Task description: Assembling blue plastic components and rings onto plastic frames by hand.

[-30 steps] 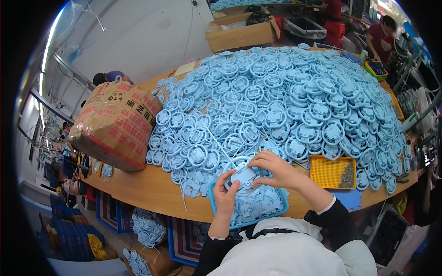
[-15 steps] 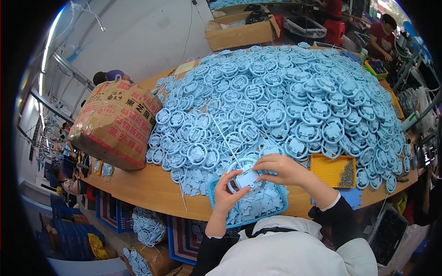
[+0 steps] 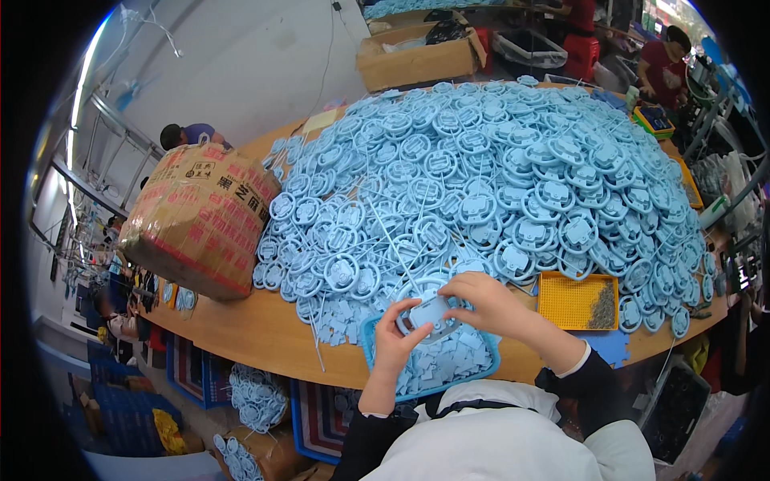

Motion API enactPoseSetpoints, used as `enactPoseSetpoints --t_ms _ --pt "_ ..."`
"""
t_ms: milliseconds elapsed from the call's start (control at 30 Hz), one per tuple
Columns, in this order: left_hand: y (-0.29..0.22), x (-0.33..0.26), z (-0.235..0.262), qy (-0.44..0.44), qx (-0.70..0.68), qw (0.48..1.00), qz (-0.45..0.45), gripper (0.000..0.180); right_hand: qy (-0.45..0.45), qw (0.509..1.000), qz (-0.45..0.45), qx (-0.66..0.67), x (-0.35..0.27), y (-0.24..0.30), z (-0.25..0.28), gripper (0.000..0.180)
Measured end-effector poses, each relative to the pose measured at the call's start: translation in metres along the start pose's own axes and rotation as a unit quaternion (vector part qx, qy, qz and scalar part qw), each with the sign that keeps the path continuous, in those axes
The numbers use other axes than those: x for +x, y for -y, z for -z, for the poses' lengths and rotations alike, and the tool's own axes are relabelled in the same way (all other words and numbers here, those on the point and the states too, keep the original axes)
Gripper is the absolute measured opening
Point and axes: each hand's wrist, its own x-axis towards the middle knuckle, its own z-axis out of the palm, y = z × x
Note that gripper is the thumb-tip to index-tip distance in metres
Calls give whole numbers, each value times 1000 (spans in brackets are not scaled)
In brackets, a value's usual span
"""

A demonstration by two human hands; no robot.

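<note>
Over the wooden table's near edge I hold a light-blue plastic wheel-shaped part [image 3: 426, 311], a round rim with a flat block in its middle. My left hand [image 3: 393, 340] grips its left side, thumb in front and fingers around the rim. The fingers of my right hand [image 3: 496, 305] are bent against its upper right side; whether a small piece is also between them is hidden. Just below the part stands a blue basket [image 3: 493, 370] full of small flat light-blue plates [image 3: 449, 361]. More such plates [image 3: 341, 322] lie loose beside it.
A big heap of similar wheel parts [image 3: 481, 176] covers the table [image 3: 241, 321]. At the left stands a taped cardboard box [image 3: 196, 220]; at the right, a yellow tray [image 3: 565, 303] with small grey screws. Another person [image 3: 664, 68] is at the far right.
My right hand's fingers have shifted slightly on the part's upper right side. The part has tilted a little; my left hand keeps its grip.
</note>
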Motion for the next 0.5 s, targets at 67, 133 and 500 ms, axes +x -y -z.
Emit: enactPoseSetpoints --t_ms 67,133,500 --pt "1 1 -4 -24 -68 997 24 42 -2 998 42 36 2 27 19 31" --pt "8 -4 12 -46 -72 996 34 43 25 980 91 173 3 74 44 30" --pt "27 -9 45 -117 -136 979 94 47 34 796 359 487 -15 183 120 20"
